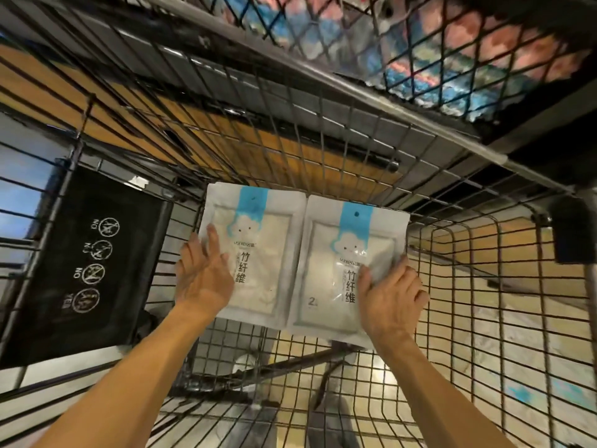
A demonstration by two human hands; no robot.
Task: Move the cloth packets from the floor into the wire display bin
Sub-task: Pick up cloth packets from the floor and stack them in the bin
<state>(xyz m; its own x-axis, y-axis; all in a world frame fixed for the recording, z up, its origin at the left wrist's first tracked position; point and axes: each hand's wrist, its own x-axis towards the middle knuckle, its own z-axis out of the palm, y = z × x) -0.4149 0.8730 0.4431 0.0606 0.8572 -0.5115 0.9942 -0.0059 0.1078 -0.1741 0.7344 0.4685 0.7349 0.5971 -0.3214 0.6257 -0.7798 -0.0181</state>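
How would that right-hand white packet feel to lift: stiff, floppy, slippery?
Probably floppy: the right packet is a flat pouch whose film wrinkles where the right hand grips it. Likely light, since a flat cloth seems to fill it. Its glossy plastic may be slippery on the wire bin.

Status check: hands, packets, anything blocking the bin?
Left hand flat on left packet. Right hand gripping right packet. Both packets inside wire bin. No obstruction visible.

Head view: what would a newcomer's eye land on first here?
Two white cloth packets with blue cloud labels, the left packet and right packet, lie side by side in the wire bin. The left hand lies flat on one; the right hand grips the other's edge.
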